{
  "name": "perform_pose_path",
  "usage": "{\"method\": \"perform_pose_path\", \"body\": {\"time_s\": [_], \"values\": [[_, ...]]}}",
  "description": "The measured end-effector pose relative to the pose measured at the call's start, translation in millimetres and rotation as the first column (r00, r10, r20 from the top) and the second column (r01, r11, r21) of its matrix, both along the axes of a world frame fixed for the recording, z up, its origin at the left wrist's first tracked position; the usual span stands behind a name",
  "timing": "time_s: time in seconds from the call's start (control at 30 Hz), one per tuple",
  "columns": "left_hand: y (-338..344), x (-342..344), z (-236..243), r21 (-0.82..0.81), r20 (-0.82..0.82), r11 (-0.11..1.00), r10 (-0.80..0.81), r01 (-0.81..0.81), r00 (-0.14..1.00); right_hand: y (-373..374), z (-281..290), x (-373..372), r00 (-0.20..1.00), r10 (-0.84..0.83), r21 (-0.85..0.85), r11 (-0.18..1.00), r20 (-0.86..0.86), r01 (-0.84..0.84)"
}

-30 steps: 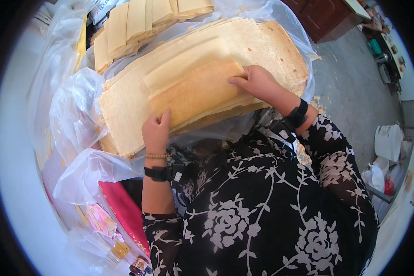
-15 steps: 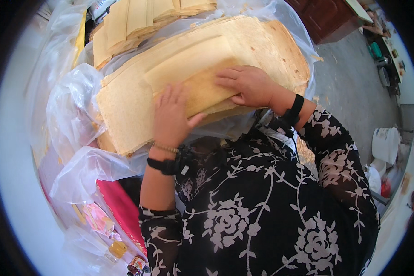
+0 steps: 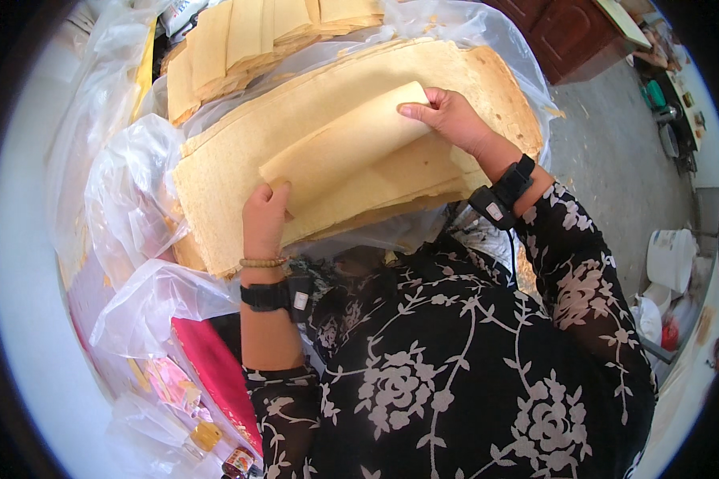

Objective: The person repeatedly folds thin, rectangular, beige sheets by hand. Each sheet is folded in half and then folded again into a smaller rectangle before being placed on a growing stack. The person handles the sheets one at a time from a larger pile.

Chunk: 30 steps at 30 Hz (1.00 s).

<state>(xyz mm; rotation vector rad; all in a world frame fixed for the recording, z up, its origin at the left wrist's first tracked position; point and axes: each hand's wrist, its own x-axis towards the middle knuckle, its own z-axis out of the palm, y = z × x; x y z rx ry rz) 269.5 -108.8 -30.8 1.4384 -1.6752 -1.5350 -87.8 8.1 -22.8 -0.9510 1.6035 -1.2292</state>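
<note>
A second ago both hands lay flat on the big stack of thin tan sheets (image 3: 216, 184); now the top folded sheet (image 3: 335, 148) is lifted off it at an angle. The left hand (image 3: 265, 219) pinches its lower corner and the right hand (image 3: 451, 120) curls over its upper edge. The sheet is separated, held just above the stack inside the clear plastic wrap (image 3: 128, 199).
</note>
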Motion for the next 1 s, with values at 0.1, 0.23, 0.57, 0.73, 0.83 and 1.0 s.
{"method": "perform_pose_path", "body": {"time_s": [0.1, 0.23, 0.57, 0.73, 0.83, 1.0], "values": [[10, -7, -5, -0.157, 0.289, 0.988, 0.048, -0.003, 0.956, -7, -8, 4, 0.991, -0.028, 0.019, 0.999, -0.131, 0.031], [32, -16, -6, -0.411, 0.521, 0.908, 0.159, 0.084, 0.839, -10, -16, 7, 0.873, -0.041, 0.014, 0.998, -0.486, 0.055], [70, -30, 7, -0.547, 0.637, 0.819, 0.271, 0.176, 0.722, -5, -10, 21, 0.684, -0.115, -0.114, 0.992, -0.72, 0.047], [68, -52, 21, -0.795, 0.601, 0.272, 0.482, 0.543, 0.637, -13, 1, 26, 0.551, -0.028, -0.018, 1.0, -0.834, 0.023], [56, -83, 10, -0.683, 0.624, 0.362, -0.162, 0.635, 0.764, -14, 2, 24, 0.499, -0.012, -0.007, 1.0, -0.867, 0.013], [55, -94, -12, -0.624, 0.689, 0.359, -0.165, 0.694, 0.706, -18, -20, 31, 0.673, -0.107, -0.105, 0.994, -0.732, 0.044]]}}
